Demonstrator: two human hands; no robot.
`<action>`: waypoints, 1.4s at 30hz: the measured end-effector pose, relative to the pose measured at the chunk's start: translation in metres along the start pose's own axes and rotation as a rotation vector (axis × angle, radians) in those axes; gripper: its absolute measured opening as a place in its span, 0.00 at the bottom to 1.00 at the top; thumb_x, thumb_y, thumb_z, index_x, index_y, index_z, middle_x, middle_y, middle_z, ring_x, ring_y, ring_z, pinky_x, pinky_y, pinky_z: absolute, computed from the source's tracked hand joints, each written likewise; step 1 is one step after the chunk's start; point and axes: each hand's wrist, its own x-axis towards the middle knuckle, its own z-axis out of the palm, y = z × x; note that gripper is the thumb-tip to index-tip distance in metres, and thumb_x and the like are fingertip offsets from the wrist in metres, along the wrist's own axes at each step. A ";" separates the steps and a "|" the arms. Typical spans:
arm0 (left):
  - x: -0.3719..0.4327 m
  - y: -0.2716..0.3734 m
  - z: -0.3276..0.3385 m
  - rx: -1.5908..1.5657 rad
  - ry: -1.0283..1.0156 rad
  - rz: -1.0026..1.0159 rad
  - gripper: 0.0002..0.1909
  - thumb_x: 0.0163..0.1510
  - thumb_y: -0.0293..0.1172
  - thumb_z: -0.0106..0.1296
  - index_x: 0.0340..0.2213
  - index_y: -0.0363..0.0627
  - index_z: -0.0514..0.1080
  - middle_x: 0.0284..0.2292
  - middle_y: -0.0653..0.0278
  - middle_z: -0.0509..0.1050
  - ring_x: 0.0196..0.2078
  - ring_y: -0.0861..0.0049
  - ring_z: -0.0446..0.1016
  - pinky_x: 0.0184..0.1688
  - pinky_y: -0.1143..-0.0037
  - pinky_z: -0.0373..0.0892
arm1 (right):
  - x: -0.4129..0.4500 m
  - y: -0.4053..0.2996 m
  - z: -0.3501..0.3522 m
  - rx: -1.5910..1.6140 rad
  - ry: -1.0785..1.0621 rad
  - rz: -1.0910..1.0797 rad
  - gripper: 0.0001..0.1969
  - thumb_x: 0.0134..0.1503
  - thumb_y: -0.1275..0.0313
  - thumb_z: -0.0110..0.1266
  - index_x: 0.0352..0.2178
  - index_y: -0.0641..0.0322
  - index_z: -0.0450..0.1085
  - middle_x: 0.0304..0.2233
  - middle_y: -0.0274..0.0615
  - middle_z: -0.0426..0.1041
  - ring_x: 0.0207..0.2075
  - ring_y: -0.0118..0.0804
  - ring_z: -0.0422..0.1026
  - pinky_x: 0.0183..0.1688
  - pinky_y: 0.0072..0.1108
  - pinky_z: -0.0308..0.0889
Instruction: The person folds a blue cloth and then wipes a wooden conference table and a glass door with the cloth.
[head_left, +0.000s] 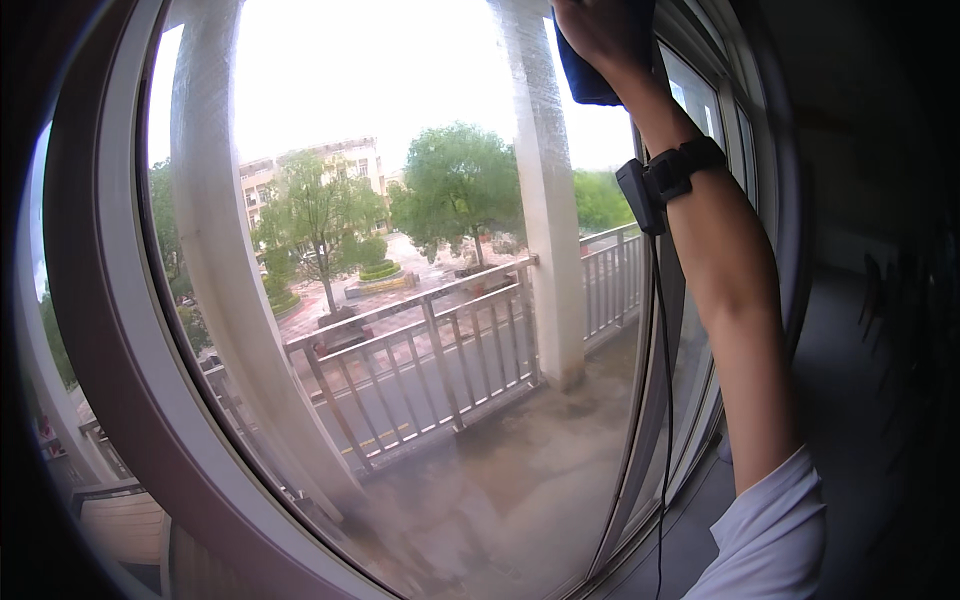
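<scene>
My right hand (598, 36) is raised to the top edge of the picture, its fingers partly cut off. It presses a dark blue cloth (589, 81) to the upper right part of a large window pane (480, 480). Hazy smears show on the glass, most clearly over the pillar at the upper right. On my right wrist sits a black strapped device (643, 196), from which a black cable (667, 375) hangs down. My left hand is out of view.
A pale window frame (202, 465) curves along the left, with a dark frame upright (660, 315) at right. Behind the glass are a balcony with a metal railing (429, 330), pillars (551, 300) and trees (461, 184). A chair (870, 289) stands in the dim room.
</scene>
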 end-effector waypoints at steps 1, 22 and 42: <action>-0.001 -0.001 -0.003 -0.007 -0.009 -0.019 0.02 0.46 0.33 0.54 0.26 0.52 0.74 0.41 0.54 0.65 0.51 0.46 0.60 0.49 0.38 0.55 | -0.002 -0.031 -0.001 0.134 -0.095 -0.083 0.31 0.58 0.45 0.35 0.41 0.63 0.70 0.33 0.58 0.73 0.41 0.56 0.70 0.43 0.34 0.64; 0.008 0.013 -0.005 -0.150 -0.135 -0.224 0.03 0.43 0.27 0.54 0.21 0.52 0.72 0.28 0.63 0.68 0.45 0.56 0.65 0.53 0.41 0.53 | -0.081 -0.220 0.039 0.189 0.093 -0.734 0.17 0.46 0.68 0.55 0.41 0.40 0.72 0.31 0.33 0.76 0.30 0.35 0.75 0.34 0.28 0.71; 0.037 0.021 0.008 -0.201 0.029 -0.188 0.23 0.44 0.20 0.51 0.43 0.53 0.65 0.54 0.54 0.53 0.56 0.33 0.46 0.53 0.43 0.52 | -0.100 -0.220 0.054 0.274 -0.079 -0.593 0.08 0.50 0.68 0.47 0.24 0.59 0.70 0.18 0.41 0.71 0.18 0.34 0.70 0.21 0.26 0.66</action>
